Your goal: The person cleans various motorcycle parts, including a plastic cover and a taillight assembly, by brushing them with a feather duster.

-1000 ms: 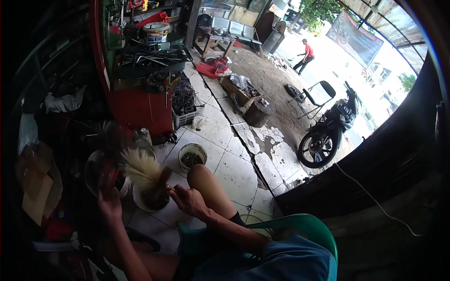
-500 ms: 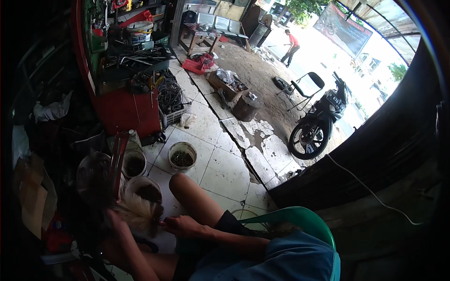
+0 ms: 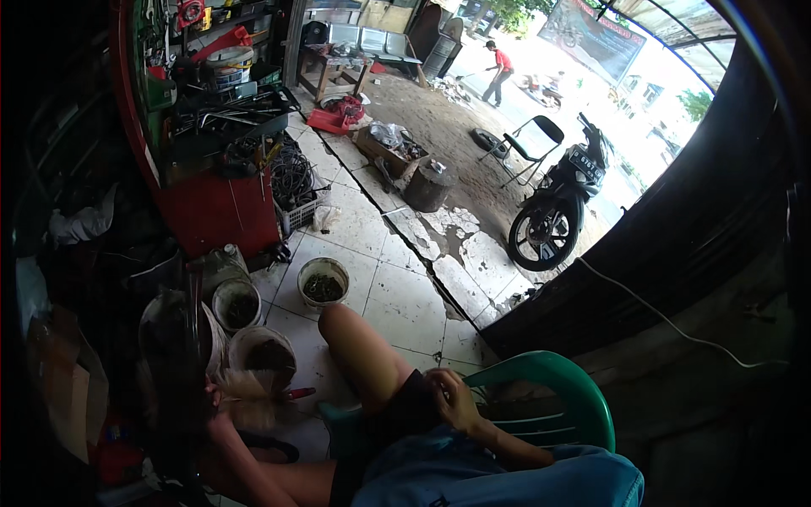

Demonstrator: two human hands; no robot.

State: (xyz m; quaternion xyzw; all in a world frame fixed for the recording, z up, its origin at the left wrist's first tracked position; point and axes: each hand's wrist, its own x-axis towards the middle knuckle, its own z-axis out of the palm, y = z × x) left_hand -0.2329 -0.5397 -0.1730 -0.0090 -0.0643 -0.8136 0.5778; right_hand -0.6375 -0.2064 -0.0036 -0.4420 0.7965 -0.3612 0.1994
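My left hand is low on the left, its fingers curled beside a long dark upright part. Shadow hides what the fingers close on. Just right of it is a duster with pale, fluffy bristles, smeared by motion, its red handle pointing right. Whether the left hand touches the bristles I cannot make out. My right hand is over the dark shorts on my thigh, fingers bent and apart, away from the handle. A white bucket with dark contents stands behind the duster.
Two smaller buckets stand on the tiles, beside a red cabinet loaded with tools. A green plastic chair is under me. Farther off are a wooden stump, a folding chair, a motorcycle and a person in red.
My right hand has let go of the duster's red handle and moved right to my thigh. The duster stays near my left hand. The view has shifted slightly.
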